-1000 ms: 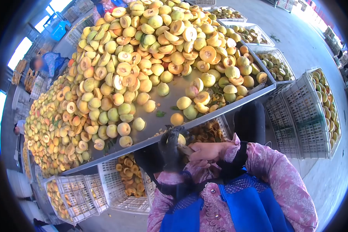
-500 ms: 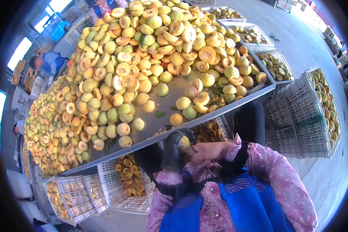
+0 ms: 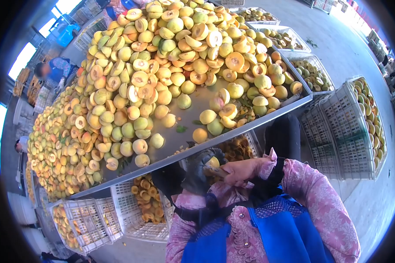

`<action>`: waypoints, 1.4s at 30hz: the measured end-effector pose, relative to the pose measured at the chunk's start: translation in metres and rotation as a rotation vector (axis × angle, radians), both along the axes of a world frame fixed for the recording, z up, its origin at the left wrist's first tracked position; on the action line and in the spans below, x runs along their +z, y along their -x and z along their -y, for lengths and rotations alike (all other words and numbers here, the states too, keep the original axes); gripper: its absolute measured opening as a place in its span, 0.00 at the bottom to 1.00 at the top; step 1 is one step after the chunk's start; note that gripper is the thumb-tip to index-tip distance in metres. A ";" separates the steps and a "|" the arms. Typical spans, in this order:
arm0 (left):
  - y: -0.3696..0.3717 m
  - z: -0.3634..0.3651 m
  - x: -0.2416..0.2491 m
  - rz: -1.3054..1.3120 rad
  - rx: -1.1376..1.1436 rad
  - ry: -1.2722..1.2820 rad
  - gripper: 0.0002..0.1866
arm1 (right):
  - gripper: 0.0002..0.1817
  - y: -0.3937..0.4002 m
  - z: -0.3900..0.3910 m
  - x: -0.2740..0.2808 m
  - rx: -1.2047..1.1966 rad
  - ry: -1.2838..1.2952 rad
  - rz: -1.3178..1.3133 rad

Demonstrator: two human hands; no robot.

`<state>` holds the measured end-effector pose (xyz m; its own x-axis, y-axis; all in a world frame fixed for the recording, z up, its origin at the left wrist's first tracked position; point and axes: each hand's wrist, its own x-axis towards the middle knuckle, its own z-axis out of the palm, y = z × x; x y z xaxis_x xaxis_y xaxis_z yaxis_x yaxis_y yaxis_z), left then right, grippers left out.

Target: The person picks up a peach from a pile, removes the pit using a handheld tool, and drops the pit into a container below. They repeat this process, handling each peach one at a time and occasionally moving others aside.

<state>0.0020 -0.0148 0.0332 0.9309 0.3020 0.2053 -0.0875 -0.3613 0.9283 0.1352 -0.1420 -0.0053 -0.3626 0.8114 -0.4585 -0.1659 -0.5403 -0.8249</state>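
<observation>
My left hand point(image 3: 198, 172), in a dark glove, is closed around a yellow peach half point(image 3: 213, 162) in front of my chest. My bare right hand point(image 3: 240, 170) grips a short, narrow hand tool point(image 3: 221, 172) that reaches to the fruit; its working end is hidden, so its exact kind does not show. Both hands are just below the near edge of a metal table point(image 3: 171, 147). On that table lies a large heap of halved and whole-looking peaches point(image 3: 131, 83), some with the cut face up.
Under the table edge, a crate holds dark orange fruit pieces point(image 3: 237, 149). White crates point(image 3: 138, 230) stand lower left, and stacked crates of peaches point(image 3: 344, 127) at right. More filled crates point(image 3: 311, 70) line the far right side. Other people point(image 3: 57, 72) are across the heap.
Both hands have shifted slightly, with the peach half a little lower and further right. The peach heap has not moved. A person across the table has changed posture.
</observation>
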 end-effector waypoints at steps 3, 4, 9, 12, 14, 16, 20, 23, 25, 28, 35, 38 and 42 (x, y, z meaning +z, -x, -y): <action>0.008 -0.005 -0.049 -0.047 0.080 -0.204 0.18 | 0.06 0.002 0.000 -0.001 0.028 -0.015 0.159; 0.007 -0.004 -0.048 -0.048 0.078 -0.203 0.18 | 0.06 0.003 0.000 -0.001 0.049 -0.046 0.298; -0.004 0.004 -0.078 -0.096 0.163 0.566 0.22 | 0.05 0.005 -0.001 -0.003 0.019 0.041 0.118; -0.003 0.013 -0.061 0.077 0.404 -0.101 0.18 | 0.04 0.013 -0.002 0.007 -0.125 0.155 -0.269; -0.013 0.017 -0.059 0.151 0.483 0.528 0.17 | 0.04 0.022 -0.003 0.011 -0.200 0.187 -0.469; -0.018 0.016 -0.055 0.223 0.531 1.164 0.17 | 0.04 0.028 -0.003 0.012 -0.296 0.174 -0.682; -0.011 0.013 -0.031 0.237 0.467 1.140 0.15 | 0.05 0.027 0.000 0.020 -0.246 0.017 -0.653; 0.005 0.011 -0.005 0.121 0.605 -0.048 0.13 | 0.07 0.011 0.001 0.025 -0.145 -0.104 -0.539; 0.018 -0.006 -0.006 0.091 0.651 -0.396 0.11 | 0.10 -0.001 0.008 0.018 -0.214 -0.296 0.079; 0.064 -0.058 -0.023 0.194 0.709 -0.123 0.11 | 0.17 -0.017 0.013 0.042 -0.222 -0.244 0.799; 0.089 -0.093 -0.007 -0.158 0.901 -0.343 0.19 | 0.16 -0.046 0.012 0.045 -0.314 -0.287 0.847; 0.031 -0.086 0.006 -0.052 0.603 0.036 0.18 | 0.15 -0.035 0.023 0.038 -0.201 -0.272 0.573; -0.074 -0.079 -0.015 -0.186 0.375 0.065 0.22 | 0.17 -0.015 0.033 0.017 0.003 -0.047 0.915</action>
